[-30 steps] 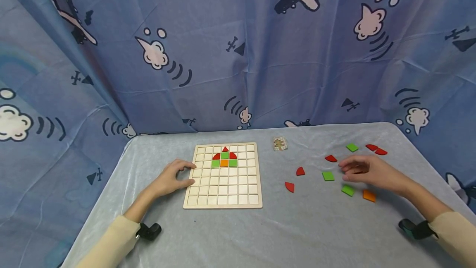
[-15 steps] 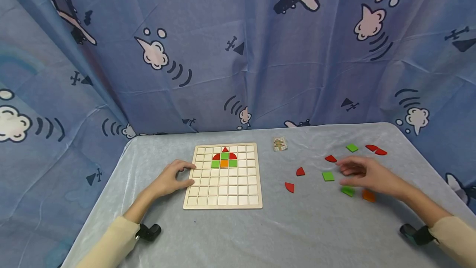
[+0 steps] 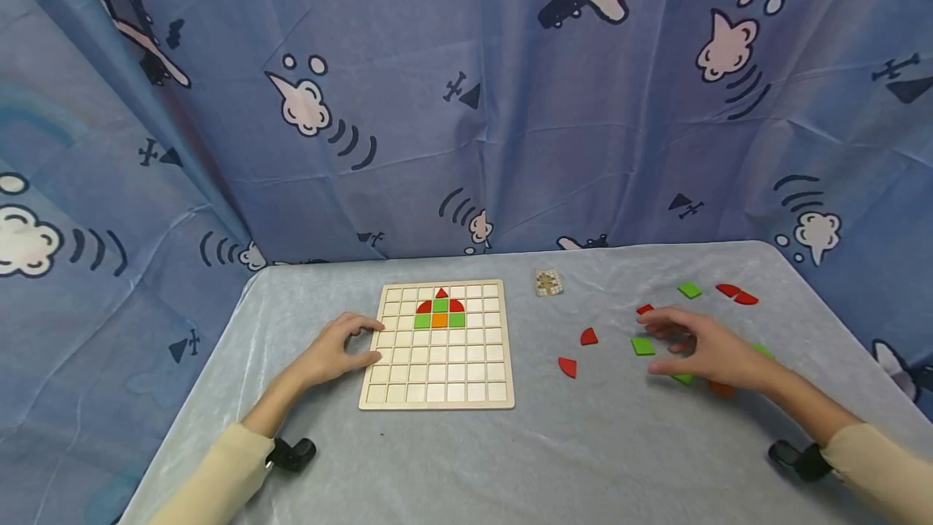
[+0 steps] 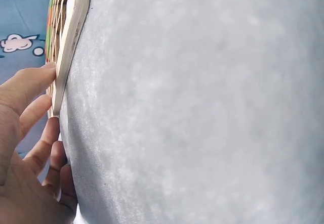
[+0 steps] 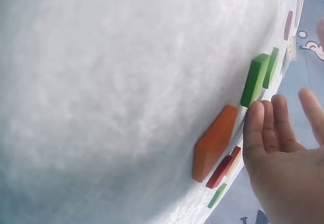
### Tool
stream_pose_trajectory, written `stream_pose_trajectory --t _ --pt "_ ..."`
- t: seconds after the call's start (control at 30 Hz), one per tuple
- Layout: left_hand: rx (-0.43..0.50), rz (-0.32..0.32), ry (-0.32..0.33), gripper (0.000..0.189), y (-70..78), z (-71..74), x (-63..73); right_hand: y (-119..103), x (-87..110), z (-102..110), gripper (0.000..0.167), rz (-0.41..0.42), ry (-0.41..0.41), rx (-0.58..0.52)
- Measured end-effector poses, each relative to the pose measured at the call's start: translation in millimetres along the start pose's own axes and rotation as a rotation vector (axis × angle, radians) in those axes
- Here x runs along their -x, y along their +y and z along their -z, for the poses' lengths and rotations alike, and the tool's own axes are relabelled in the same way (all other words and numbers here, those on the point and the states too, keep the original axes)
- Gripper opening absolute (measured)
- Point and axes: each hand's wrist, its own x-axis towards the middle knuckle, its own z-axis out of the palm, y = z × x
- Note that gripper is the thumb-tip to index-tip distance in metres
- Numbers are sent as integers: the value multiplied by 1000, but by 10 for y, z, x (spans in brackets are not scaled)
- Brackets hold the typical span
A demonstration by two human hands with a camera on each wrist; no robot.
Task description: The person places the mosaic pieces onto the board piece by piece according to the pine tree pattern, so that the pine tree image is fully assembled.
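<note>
My left hand (image 3: 331,351) rests at the left edge of a pale wooden grid board (image 3: 436,395), fingertip and thumb touching its rim. On the board sit a red triangle (image 3: 441,293), red quarter-circles (image 3: 457,305), green squares (image 3: 440,305) and an orange square (image 3: 440,320). To the right, my right hand (image 3: 703,347) hovers with loosely spread fingers over loose tiles and holds nothing. Beside its fingers lies a green square tile (image 3: 643,346); a red quarter-circle tile (image 3: 645,309) is partly covered by them. An orange tile (image 5: 215,143) and a green tile (image 5: 255,80) lie below the hand.
Two red quarter-circle tiles (image 3: 568,367) lie between board and right hand. Farther back are a green tile (image 3: 689,290) and two red tiles (image 3: 746,298). A small patterned card (image 3: 549,282) lies behind the board. A blue printed curtain (image 3: 408,104) hangs behind the grey-covered table (image 3: 466,468).
My right hand has drifted left and slightly toward me, partly covering a red tile and uncovering a green one behind the wrist. The left hand and board have stayed put.
</note>
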Motion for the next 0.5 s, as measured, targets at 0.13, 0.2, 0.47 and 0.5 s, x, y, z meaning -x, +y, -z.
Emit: stream_pose_trajectory --t 0.13,0.2,0.47,0.5 --pt "-4 -3 -1 43 -2 -3 -6 1 12 -13 66 4 11 16" --pt "-2 0 0 43 -6 -5 -8 4 9 -28 67 15 21 29" --pt "-6 4 0 42 -32 -14 -16 0 -140 -172 68 -2 34 53" --pt "-7 4 0 42 -34 -15 -17 -5 -171 -196 68 -6 33 56"
